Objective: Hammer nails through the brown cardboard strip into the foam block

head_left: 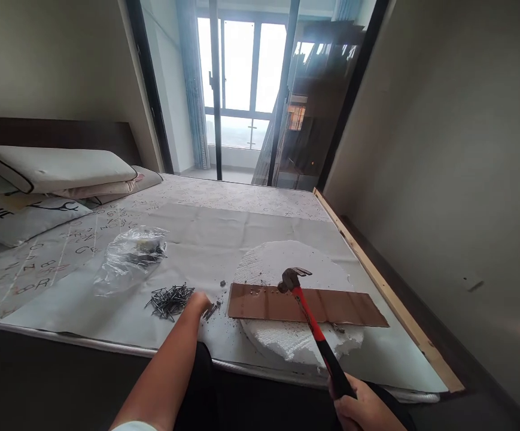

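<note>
My right hand point(357, 402) is wrapped round the black lower handle of a red and black claw hammer point(316, 329). Its metal head hangs over a brown board point(349, 306), which lies across a round white foam slab point(286, 344). Crumbs and small debris dot the board's left part and the foam. My left hand point(200, 301) is down on the grey sheet, beside a heap of nails point(169, 300) and a few loose nails point(211, 310) to its right. Its fingers are mostly hidden behind the wrist, so their grip does not show.
A clear plastic bag point(131, 257) with dark contents lies behind the nail heap. Pillows point(62, 167) are stacked at the left of the bed. A wooden strip point(389, 293) runs along the right edge of the mattress, near the wall. Glass doors stand beyond.
</note>
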`<state>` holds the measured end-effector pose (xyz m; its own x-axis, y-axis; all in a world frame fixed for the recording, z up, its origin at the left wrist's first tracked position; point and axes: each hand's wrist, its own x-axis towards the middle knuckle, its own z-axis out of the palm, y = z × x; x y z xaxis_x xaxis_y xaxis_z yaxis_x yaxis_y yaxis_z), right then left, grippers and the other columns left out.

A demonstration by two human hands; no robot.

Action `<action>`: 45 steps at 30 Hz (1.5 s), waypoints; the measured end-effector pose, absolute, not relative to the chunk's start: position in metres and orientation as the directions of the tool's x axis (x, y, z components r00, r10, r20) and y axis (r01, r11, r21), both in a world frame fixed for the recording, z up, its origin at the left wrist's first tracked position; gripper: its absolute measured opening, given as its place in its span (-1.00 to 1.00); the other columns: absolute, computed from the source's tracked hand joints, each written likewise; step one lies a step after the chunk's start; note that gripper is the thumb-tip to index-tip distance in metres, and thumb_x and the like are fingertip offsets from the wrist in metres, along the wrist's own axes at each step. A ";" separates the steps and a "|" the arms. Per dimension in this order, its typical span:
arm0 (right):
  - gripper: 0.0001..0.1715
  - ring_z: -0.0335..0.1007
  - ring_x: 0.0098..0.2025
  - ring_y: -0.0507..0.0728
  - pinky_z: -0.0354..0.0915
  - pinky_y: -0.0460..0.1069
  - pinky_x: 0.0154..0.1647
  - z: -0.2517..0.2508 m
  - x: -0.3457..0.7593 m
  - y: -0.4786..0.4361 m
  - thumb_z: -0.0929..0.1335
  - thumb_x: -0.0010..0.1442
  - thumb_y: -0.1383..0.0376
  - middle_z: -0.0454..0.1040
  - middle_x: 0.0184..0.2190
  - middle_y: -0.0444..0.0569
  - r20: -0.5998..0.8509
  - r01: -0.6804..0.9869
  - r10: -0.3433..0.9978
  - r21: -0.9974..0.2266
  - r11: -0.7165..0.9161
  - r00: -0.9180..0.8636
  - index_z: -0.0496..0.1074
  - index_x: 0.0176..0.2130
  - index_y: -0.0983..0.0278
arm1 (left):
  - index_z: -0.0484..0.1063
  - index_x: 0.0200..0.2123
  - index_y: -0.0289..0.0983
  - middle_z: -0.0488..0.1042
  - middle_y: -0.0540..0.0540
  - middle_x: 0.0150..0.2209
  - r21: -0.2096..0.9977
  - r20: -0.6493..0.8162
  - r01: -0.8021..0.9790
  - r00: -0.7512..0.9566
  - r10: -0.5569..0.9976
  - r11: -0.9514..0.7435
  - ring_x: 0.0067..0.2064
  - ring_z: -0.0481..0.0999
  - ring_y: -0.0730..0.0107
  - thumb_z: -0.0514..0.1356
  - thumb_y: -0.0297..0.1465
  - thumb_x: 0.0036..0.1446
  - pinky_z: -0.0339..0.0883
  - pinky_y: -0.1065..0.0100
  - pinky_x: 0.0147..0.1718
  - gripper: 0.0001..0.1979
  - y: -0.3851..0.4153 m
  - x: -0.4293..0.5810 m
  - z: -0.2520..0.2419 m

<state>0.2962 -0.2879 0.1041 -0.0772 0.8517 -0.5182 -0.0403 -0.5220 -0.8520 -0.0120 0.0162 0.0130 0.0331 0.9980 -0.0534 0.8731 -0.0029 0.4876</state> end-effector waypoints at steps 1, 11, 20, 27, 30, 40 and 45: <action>-0.86 -0.20 -0.78 -0.14 -0.22 -0.13 -0.70 0.105 0.297 -0.288 0.21 -0.17 0.25 0.01 -0.78 -0.35 -0.509 -0.049 0.856 -0.856 -0.514 -0.088 0.14 -0.49 0.22 | 0.36 -0.68 -0.30 0.39 -0.12 -0.67 0.465 -0.055 0.885 0.002 0.999 0.024 -0.43 0.50 0.10 0.24 -0.57 -0.28 0.30 0.27 -0.42 -0.89 0.016 -0.012 0.019; -0.90 -0.12 -0.74 -0.11 -0.12 -0.14 -0.66 0.116 0.299 -0.289 0.22 -0.15 0.30 0.01 -0.80 -0.34 -0.508 -0.039 0.855 -0.857 -0.514 -0.104 0.13 -0.50 0.23 | 0.53 -0.35 -0.25 0.57 -0.06 -0.35 0.771 0.306 0.527 0.188 0.933 -0.358 -0.29 0.52 0.33 0.13 -0.36 0.05 0.34 0.38 -0.26 -0.82 -0.031 0.087 0.052; -0.86 -0.22 -0.74 -0.13 -0.24 -0.12 -0.68 0.117 0.293 -0.288 0.20 -0.21 0.29 -0.03 -0.77 -0.37 -0.533 -0.067 0.836 -0.837 -0.543 -0.128 0.15 -0.49 0.23 | 0.56 -0.36 -0.24 0.58 -0.06 -0.35 0.710 0.295 0.571 0.290 0.910 -0.412 -0.29 0.52 0.36 0.18 -0.43 0.06 0.30 0.38 -0.26 -0.86 -0.037 0.110 0.040; -0.85 -0.25 -0.75 -0.14 -0.26 -0.11 -0.68 0.119 0.292 -0.285 0.19 -0.23 0.29 -0.03 -0.77 -0.37 -0.550 -0.071 0.828 -0.827 -0.558 -0.104 0.13 -0.49 0.22 | 0.56 -0.36 -0.23 0.58 -0.05 -0.34 0.692 0.303 0.574 0.318 0.898 -0.437 -0.27 0.52 0.37 0.18 -0.44 0.06 0.30 0.39 -0.26 -0.86 -0.037 0.112 0.041; -0.87 -0.23 -0.77 -0.15 -0.27 -0.11 -0.68 0.118 0.292 -0.285 0.19 -0.22 0.29 -0.01 -0.78 -0.37 -0.544 -0.066 0.833 -0.832 -0.551 -0.101 0.12 -0.51 0.22 | 0.56 -0.36 -0.23 0.58 -0.04 -0.34 0.685 0.309 0.580 0.317 0.897 -0.441 -0.28 0.52 0.37 0.17 -0.45 0.07 0.30 0.38 -0.26 -0.86 -0.039 0.113 0.042; -0.86 -0.20 -0.81 -0.15 -0.21 -0.15 -0.73 0.124 0.289 -0.276 0.20 -0.18 0.28 0.02 -0.80 -0.39 -0.549 -0.034 0.823 -0.829 -0.559 -0.144 0.13 -0.47 0.22 | 0.54 -0.43 -0.26 0.53 -0.07 -0.38 0.664 0.353 0.551 0.365 0.861 -0.506 -0.33 0.48 0.41 0.16 -0.47 0.06 0.29 0.43 -0.31 -0.86 -0.039 0.116 0.036; -0.84 -0.18 -0.84 -0.13 -0.17 -0.16 -0.82 0.113 0.284 -0.262 0.19 -0.19 0.28 0.03 -0.81 -0.39 -0.517 0.000 0.847 -0.854 -0.521 -0.129 0.13 -0.46 0.21 | 0.53 -0.45 -0.26 0.51 -0.05 -0.40 0.663 0.364 0.543 0.366 0.856 -0.514 -0.34 0.48 0.43 0.15 -0.49 0.05 0.28 0.44 -0.31 -0.85 -0.038 0.116 0.033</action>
<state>0.2838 -0.2624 0.1129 -0.1286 0.8465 -0.5166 0.0003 -0.5209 -0.8536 0.1159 -0.0382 0.0330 0.3657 0.8565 0.3643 0.5434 -0.5143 0.6635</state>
